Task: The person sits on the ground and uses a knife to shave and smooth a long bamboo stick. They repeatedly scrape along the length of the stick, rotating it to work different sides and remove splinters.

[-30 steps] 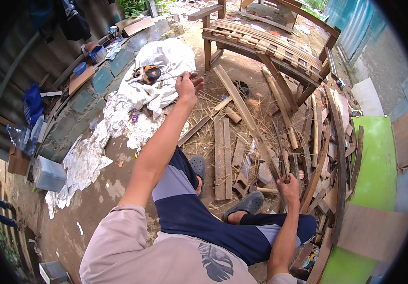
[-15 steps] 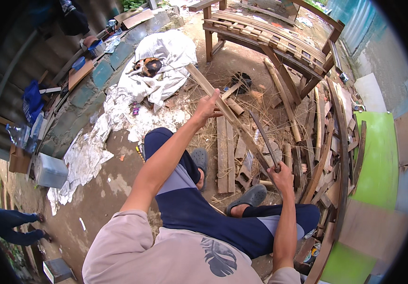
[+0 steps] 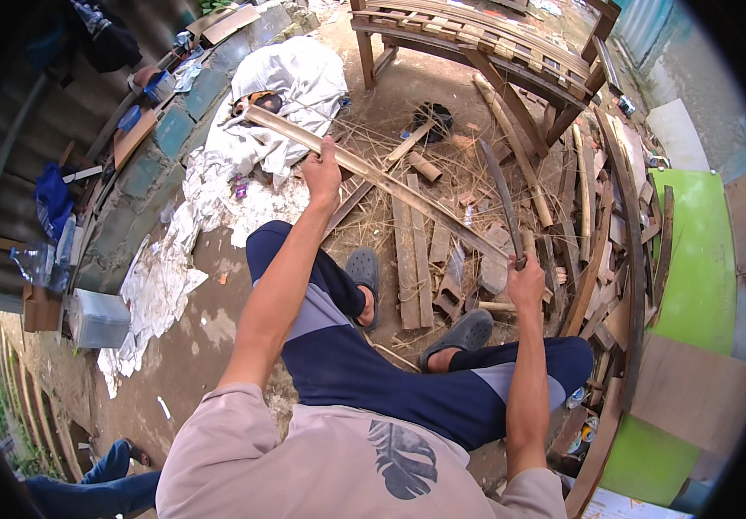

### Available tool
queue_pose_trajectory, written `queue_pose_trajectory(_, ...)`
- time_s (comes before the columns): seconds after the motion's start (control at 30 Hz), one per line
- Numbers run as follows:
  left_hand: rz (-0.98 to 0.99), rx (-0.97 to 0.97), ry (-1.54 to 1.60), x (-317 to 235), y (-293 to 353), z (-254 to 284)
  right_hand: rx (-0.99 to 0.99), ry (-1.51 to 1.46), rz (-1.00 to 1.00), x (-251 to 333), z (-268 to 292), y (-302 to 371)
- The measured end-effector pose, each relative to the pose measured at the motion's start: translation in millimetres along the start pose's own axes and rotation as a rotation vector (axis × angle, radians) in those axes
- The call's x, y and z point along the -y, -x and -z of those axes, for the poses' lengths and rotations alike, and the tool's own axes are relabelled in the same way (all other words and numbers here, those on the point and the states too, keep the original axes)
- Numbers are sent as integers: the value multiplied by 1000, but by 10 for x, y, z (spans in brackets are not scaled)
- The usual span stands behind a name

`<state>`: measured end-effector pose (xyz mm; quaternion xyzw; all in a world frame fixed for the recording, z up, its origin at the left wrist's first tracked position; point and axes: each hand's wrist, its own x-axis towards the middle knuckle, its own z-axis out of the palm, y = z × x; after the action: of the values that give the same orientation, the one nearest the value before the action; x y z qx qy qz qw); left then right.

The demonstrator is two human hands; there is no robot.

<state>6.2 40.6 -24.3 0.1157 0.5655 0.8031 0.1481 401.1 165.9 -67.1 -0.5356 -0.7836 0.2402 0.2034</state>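
A long split bamboo strip (image 3: 390, 183) slants across the space in front of me. My left hand (image 3: 323, 176) is closed round it toward its far left end. Lower on the right, my right hand (image 3: 526, 283) grips a machete (image 3: 501, 192) by the handle, its dark, slightly curved blade pointing up and away from me. The strip's near end passes close by this hand; whether the two touch, I cannot tell. Beneath the strip, several short wood pieces (image 3: 406, 259) and thin bamboo shavings lie on the ground between and beyond my feet.
A slatted bamboo bench (image 3: 477, 35) stands at the far side. Scrap wood (image 3: 602, 294) is piled on my right beside a green panel (image 3: 693, 259). A cat (image 3: 260, 102) lies on white sheeting (image 3: 291, 73) at far left. Another person's legs (image 3: 96, 484) show at lower left.
The bamboo strip has swung left and its far end now overlaps the cat. My left hand has moved left, the right hand slightly up. The other person's legs have come closer.
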Motion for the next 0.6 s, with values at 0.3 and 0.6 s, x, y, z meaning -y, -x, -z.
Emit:
queue_pose_trajectory(0.3, 60, -95, 123, -27, 69, 231, -102, -170, -80, -81, 10, -24)
queue_pose_trajectory(0.6, 313, -122, 209, 97, 478, 221, -178, -120, -49, 127, -54, -79)
